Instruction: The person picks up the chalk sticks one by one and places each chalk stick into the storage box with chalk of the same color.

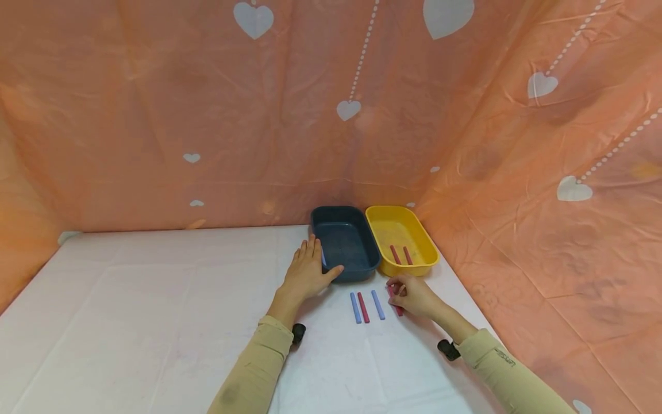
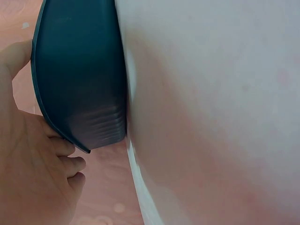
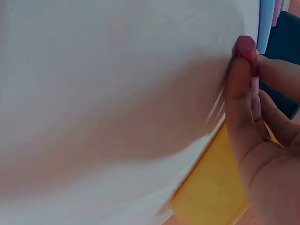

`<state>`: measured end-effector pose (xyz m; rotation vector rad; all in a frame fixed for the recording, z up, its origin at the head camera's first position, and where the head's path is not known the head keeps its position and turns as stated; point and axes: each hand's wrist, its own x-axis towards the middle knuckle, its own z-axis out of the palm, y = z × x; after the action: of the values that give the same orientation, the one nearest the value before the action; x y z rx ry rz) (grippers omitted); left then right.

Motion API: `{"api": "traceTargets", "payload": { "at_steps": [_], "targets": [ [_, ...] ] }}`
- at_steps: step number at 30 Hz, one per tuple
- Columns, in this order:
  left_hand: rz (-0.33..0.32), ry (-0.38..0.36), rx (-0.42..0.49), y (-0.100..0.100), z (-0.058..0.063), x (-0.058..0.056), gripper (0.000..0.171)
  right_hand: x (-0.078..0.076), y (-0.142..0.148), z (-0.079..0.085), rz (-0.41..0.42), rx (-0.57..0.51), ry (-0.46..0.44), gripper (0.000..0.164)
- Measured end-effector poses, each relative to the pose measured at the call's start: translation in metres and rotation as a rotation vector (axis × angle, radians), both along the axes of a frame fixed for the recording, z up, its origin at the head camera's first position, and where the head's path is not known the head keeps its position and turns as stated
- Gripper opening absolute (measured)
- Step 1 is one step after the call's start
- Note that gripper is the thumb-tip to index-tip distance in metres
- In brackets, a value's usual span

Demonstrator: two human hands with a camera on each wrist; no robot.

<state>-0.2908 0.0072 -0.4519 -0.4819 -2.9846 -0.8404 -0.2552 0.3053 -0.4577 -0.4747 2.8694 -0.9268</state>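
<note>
My left hand (image 1: 306, 275) rests at the near left corner of the dark blue bin (image 1: 373, 253). Its thumb touches the front rim and its straight fingers lie along the left side. In the left wrist view the thumb and fingers (image 2: 63, 146) meet the bin's rim. A blue stick (image 1: 323, 256) shows partly beside these fingers. With thumb and fingers, my right hand (image 1: 416, 294) pinches a red chalk-like stick (image 3: 245, 46) in front of the yellow bin (image 1: 430, 256). To its left on the table lie two blue sticks (image 1: 378, 305) and a red stick (image 1: 364, 307).
Inside the yellow bin lie two red sticks (image 1: 395, 255). Both bins stand side by side at the back right of the white-covered table (image 1: 155, 322). An orange curtain with white hearts (image 1: 289, 144) hangs behind the table and along its right side.
</note>
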Motion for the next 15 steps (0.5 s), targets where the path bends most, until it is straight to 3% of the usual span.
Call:
{"api": "traceTargets", "payload": {
  "at_steps": [11, 15],
  "targets": [
    [0.003, -0.001, 0.009, 0.0002, -0.001, -0.0008, 0.101, 0.0039, 0.0009, 0.005, -0.043, -0.103, 0.002, 0.03],
    [0.001, 0.003, 0.01, -0.0001, -0.001, -0.0005, 0.101, 0.004, 0.0021, 0.0102, -0.024, -0.148, 0.046, 0.034]
  ]
}}
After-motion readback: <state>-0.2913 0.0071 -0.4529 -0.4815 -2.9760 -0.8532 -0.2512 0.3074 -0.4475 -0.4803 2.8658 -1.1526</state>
